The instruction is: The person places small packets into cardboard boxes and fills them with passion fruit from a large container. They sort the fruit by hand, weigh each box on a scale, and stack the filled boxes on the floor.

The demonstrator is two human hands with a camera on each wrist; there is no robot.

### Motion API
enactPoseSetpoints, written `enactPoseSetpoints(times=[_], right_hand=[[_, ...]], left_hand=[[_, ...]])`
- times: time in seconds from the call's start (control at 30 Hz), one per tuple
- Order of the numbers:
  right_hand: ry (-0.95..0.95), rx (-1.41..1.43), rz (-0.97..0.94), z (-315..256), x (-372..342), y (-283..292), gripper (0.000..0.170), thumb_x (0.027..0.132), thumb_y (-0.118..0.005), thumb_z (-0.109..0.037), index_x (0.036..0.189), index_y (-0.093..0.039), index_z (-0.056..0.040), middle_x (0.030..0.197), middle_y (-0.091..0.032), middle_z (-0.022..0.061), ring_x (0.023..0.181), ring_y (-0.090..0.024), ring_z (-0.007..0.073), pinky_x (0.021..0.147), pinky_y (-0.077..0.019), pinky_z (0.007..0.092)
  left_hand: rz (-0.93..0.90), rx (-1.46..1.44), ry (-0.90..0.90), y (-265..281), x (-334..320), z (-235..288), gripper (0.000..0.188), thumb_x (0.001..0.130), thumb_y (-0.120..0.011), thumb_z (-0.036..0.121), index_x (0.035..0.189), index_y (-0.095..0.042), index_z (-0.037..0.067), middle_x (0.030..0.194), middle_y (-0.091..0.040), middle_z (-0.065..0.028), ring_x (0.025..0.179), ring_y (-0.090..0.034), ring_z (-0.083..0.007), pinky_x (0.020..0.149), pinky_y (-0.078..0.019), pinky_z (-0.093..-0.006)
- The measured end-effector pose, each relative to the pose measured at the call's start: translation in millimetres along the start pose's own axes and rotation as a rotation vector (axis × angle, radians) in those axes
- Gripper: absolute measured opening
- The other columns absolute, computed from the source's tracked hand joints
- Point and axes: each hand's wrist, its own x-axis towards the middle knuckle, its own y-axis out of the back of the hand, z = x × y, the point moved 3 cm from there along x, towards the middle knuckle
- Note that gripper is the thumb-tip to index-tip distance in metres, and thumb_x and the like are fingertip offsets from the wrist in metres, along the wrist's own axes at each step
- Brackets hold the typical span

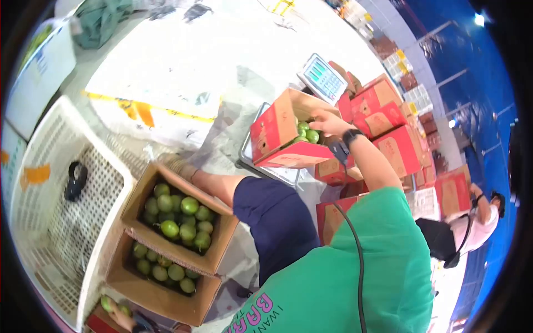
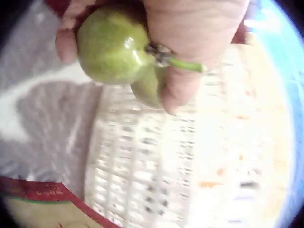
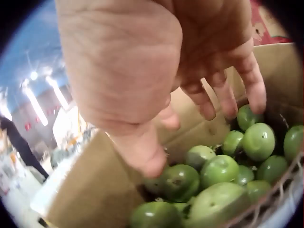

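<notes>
My left hand (image 1: 120, 317), at the lower left of the head view, grips two round green passion fruits. In the left wrist view one passion fruit (image 2: 111, 45) has a short green stem, and the second passion fruit (image 2: 149, 88) shows partly behind it, beside the thumb. My right hand (image 1: 328, 124) reaches into a red and brown cardboard box (image 1: 268, 133), fingers spread and pointing downward. Under those fingers lie several green passion fruits (image 3: 220, 171), and the thumb tip is right at one of them. The box sits on a scale (image 1: 325, 77) with a lit display.
Two open cardboard boxes (image 1: 133, 280) of green fruit stand by my leg. A white perforated crate (image 1: 105, 222) is at the left, with a dark ring-shaped object (image 1: 76, 180) in it. Red boxes (image 1: 397, 147) are stacked beyond the scale. Another person (image 1: 474, 227) is at the far right.
</notes>
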Motion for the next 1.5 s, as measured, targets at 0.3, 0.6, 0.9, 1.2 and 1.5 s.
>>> enactPoseSetpoints(times=[0.3, 0.6, 0.9, 1.2, 1.5], right_hand=[[0.000, 0.115, -0.470, 17, 32, -32, 0.100, 0.067, -0.074, -0.045, 0.141, -0.017, -0.0112, 0.138, -0.034, 0.0194, 0.125, -0.038, 0.0349, 0.086, -0.0459, 0.0525], [0.385, 0.275, -0.407, 56, 129, -86, 0.064, 0.073, -0.069, -0.040, 0.125, -0.042, -0.0130, 0.123, -0.048, 0.0141, 0.115, -0.046, 0.0266, 0.097, -0.0347, 0.0340], [0.460, 0.161, -0.347, 52, 106, -84, 0.080, 0.078, -0.061, -0.051, 0.135, -0.033, -0.0025, 0.129, -0.047, 0.0248, 0.118, -0.047, 0.0345, 0.097, -0.0378, 0.0361], [-0.040, 0.712, -0.592, 93, 57, 3, 0.079, 0.080, -0.064, -0.046, 0.136, -0.030, -0.0020, 0.134, -0.041, 0.0150, 0.124, -0.038, 0.0241, 0.098, -0.0368, 0.0358], [0.140, 1.312, 0.092, 48, 54, -11, 0.054, 0.081, -0.067, -0.040, 0.117, -0.047, -0.0057, 0.106, -0.055, 0.0080, 0.094, -0.052, 0.0157, 0.080, -0.0437, 0.0304]], left_hand=[[-0.514, 0.872, -1.329, -158, -358, 199, 0.049, 0.081, -0.062, 0.013, 0.126, -0.046, 0.002, 0.117, -0.053, -0.0151, 0.105, -0.052, -0.0293, 0.087, -0.0452, -0.0356], [-1.253, 1.320, -1.626, -536, -635, 139, 0.041, 0.076, -0.052, 0.006, 0.117, -0.050, -0.003, 0.102, -0.060, -0.0224, 0.093, -0.060, -0.0357, 0.081, -0.0488, -0.0406], [-0.928, 1.630, -1.465, -575, -592, 94, 0.074, 0.070, -0.067, 0.026, 0.122, -0.032, -0.014, 0.103, -0.061, -0.0247, 0.101, -0.057, -0.0390, 0.081, -0.0503, -0.0383], [-1.354, 0.665, 0.048, -561, -632, 95, 0.067, 0.074, -0.061, 0.013, 0.131, -0.027, 0.004, 0.120, -0.045, -0.0227, 0.107, -0.050, -0.0394, 0.076, -0.0539, -0.0478], [-0.984, -0.250, 0.034, -544, -664, 102, 0.044, 0.090, -0.055, 0.027, 0.120, -0.036, 0.001, 0.112, -0.051, -0.0149, 0.098, -0.054, -0.0236, 0.080, -0.0481, -0.0353]])
